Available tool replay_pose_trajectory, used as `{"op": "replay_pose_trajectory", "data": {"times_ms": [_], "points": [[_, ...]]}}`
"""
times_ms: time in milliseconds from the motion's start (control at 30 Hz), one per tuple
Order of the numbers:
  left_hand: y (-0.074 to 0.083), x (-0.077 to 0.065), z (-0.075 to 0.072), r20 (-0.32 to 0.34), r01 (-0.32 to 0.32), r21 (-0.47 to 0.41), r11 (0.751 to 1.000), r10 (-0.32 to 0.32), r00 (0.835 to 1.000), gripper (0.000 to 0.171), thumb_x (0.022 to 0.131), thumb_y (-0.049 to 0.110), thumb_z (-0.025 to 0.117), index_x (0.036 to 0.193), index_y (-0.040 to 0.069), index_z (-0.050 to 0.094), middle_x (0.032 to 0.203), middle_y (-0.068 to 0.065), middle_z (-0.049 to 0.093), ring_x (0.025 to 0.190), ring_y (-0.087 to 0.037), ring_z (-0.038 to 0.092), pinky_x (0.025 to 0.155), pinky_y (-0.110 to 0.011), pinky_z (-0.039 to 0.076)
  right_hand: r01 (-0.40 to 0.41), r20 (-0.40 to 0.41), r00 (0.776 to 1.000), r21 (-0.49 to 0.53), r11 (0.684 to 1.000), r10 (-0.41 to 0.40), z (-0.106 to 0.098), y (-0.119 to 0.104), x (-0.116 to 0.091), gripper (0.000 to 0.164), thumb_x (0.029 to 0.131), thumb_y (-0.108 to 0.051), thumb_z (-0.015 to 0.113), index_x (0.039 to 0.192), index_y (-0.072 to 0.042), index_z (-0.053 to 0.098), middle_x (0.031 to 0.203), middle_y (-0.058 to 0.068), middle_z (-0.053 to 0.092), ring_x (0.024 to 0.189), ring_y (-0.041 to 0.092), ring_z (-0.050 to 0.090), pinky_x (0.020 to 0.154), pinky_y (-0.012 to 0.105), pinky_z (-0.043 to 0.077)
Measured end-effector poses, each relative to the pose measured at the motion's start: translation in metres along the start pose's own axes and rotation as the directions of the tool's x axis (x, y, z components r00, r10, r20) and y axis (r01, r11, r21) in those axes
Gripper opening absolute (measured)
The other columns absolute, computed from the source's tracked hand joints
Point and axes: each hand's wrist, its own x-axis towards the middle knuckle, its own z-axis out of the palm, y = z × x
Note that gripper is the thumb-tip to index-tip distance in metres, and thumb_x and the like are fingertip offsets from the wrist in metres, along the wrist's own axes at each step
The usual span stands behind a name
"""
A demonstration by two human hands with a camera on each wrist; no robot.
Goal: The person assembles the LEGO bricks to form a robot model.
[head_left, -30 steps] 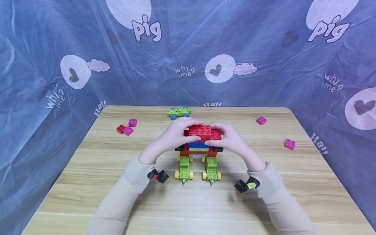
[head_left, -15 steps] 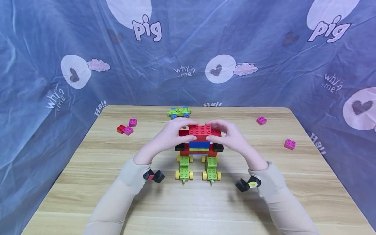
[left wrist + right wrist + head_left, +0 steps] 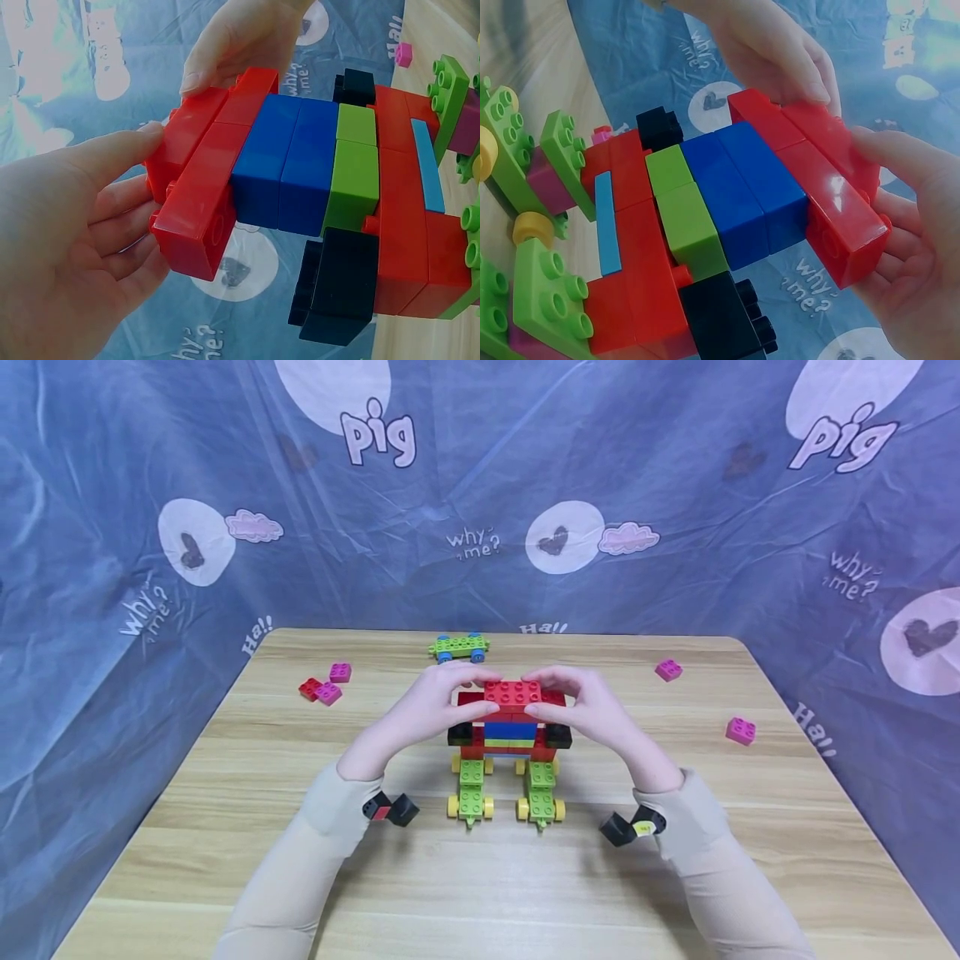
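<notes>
A toy-brick model stands mid-table in the head view. Its top red brick [image 3: 512,692] sits across a wider row of red bricks [image 3: 196,199]. Under them come blue bricks [image 3: 727,191], lime bricks [image 3: 679,202], black side bricks [image 3: 341,285] and more red bricks [image 3: 409,217]. Two lime wheeled bases [image 3: 471,774] with yellow wheels carry it. My left hand [image 3: 423,703] holds the left end of the top red brick between thumb and fingers. My right hand [image 3: 588,703] holds the right end likewise, its thumb on the near face. Fingers behind the model are partly hidden.
A lime toy car base [image 3: 459,647] with blue wheels stands at the back. On the left lie a red brick [image 3: 311,689] and two pink bricks [image 3: 328,694]. Two more pink bricks [image 3: 741,731] are on the right. A blue printed cloth [image 3: 420,527] hangs around the table.
Both hands have drawn slightly apart, the left one more, so more of the top red brick shows between the thumbs. The model stands in place.
</notes>
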Motion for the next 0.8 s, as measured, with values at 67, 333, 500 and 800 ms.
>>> {"op": "replay_pose_trajectory", "data": {"times_ms": [67,333,500,800], "points": [[0.0003,0.0002,0.0001,0.000,0.001,0.002,1.000,-0.001,1.000,0.039,0.087,0.026,0.072,0.121,0.008,0.067,0.115,-0.005,0.069,0.105,-0.018,0.060,0.089,-0.035,0.052,-0.009,0.002,1.000,-0.001,1.000,0.009,-0.0007,-0.0011,0.0003,0.038,0.081,-0.011,0.076,0.116,-0.001,0.066,0.103,0.013,0.071,0.091,0.018,0.066,0.082,0.024,0.052],[0.0004,0.0007,0.0014,-0.009,0.017,-0.022,1.000,-0.017,1.000,0.038,0.086,0.026,0.073,0.118,0.007,0.068,0.116,-0.007,0.069,0.109,-0.021,0.061,0.094,-0.037,0.051,-0.034,0.016,0.999,-0.016,0.999,0.034,-0.0039,-0.0020,0.0026,0.038,0.081,-0.013,0.077,0.116,-0.002,0.067,0.103,0.012,0.072,0.094,0.020,0.067,0.087,0.033,0.053],[-0.0009,0.0002,0.0020,-0.014,0.030,-0.043,0.999,-0.031,0.999,0.038,0.086,0.026,0.073,0.118,0.007,0.068,0.116,-0.007,0.069,0.110,-0.021,0.061,0.093,-0.038,0.051,-0.038,0.013,0.999,-0.026,0.999,0.039,-0.0049,-0.0024,0.0043,0.037,0.080,-0.014,0.077,0.114,-0.001,0.068,0.103,0.012,0.072,0.094,0.021,0.068,0.085,0.030,0.053],[-0.0030,0.0011,0.0039,-0.002,0.000,-0.024,1.000,-0.001,1.000,0.039,0.083,0.023,0.077,0.118,0.008,0.067,0.111,-0.004,0.070,0.102,-0.017,0.062,0.090,-0.036,0.052,-0.025,0.034,0.999,-0.027,0.999,0.026,-0.0049,-0.0023,0.0044,0.039,0.080,-0.013,0.077,0.116,-0.002,0.067,0.104,0.011,0.072,0.096,0.022,0.067,0.089,0.035,0.053]]}}
